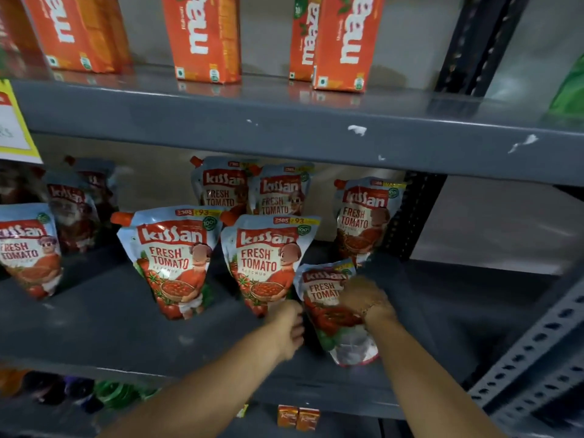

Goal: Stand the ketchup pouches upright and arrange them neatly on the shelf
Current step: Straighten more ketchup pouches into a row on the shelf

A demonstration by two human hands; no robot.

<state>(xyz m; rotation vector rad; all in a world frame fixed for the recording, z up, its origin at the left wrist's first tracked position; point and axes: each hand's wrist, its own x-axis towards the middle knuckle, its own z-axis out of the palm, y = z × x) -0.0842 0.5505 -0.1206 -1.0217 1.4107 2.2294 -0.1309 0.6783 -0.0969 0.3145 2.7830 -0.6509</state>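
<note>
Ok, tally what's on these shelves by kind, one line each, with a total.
Ketchup pouches on the middle shelf: 8 in view, one of them held between the left hand and the right hand; the dim ones at back left are hard to separate.
Orange juice cartons on the upper shelf: 4
Small orange packs below: 2
Total: 14

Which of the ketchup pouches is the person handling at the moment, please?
The front-right pouch, tilted near the shelf edge; the right hand rests on it and the left hand is beside it. The others stand untouched.
</note>
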